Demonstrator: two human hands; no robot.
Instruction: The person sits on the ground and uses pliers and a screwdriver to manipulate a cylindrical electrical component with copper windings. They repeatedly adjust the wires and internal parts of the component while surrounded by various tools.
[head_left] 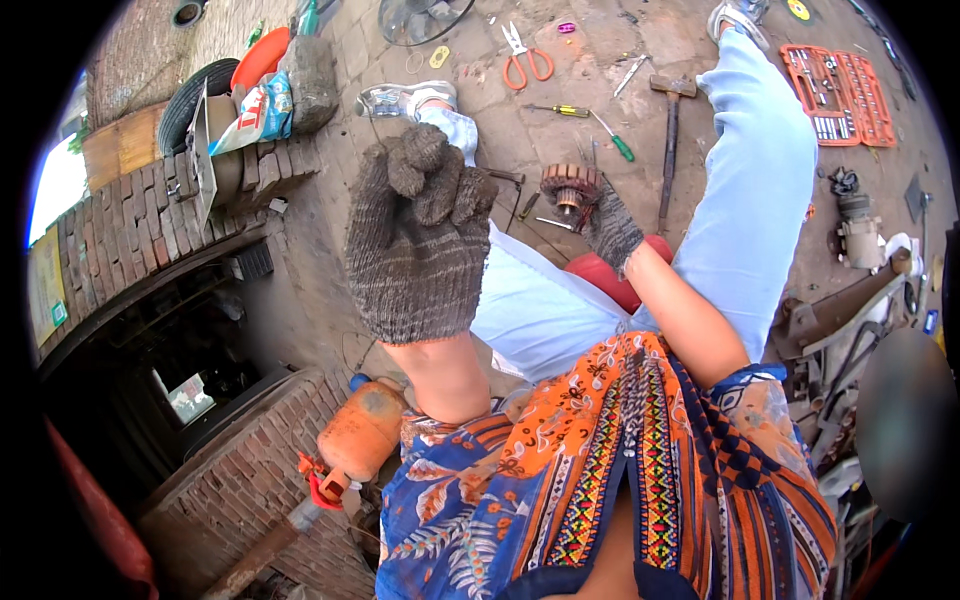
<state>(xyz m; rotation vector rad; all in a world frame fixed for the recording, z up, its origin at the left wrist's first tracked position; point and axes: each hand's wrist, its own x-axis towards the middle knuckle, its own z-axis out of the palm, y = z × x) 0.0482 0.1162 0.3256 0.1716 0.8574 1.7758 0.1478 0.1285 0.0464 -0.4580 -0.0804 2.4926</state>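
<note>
My left hand [420, 240], in a dark grey knitted glove, is raised close to the camera with its fingers curled in. What those fingers hold, if anything, cannot be made out. In my right hand [612, 222], also gloved, is a motor armature [570, 188] with a slotted rim and a copper-coloured centre, held between my knees above the ground. Just beyond it lie a green-handled screwdriver [622, 148] and a yellow-handled screwdriver [572, 111]. A hammer [671, 130] with a long dark handle rests to the right of them.
Orange-handled scissors [526, 68] lie farther off. An orange socket set case [838, 97] stands open at far right, with a metal motor part [857, 228] nearer. A red stool [608, 270] shows beneath me. An orange tank [362, 428] stands at left by the brick wall [250, 465].
</note>
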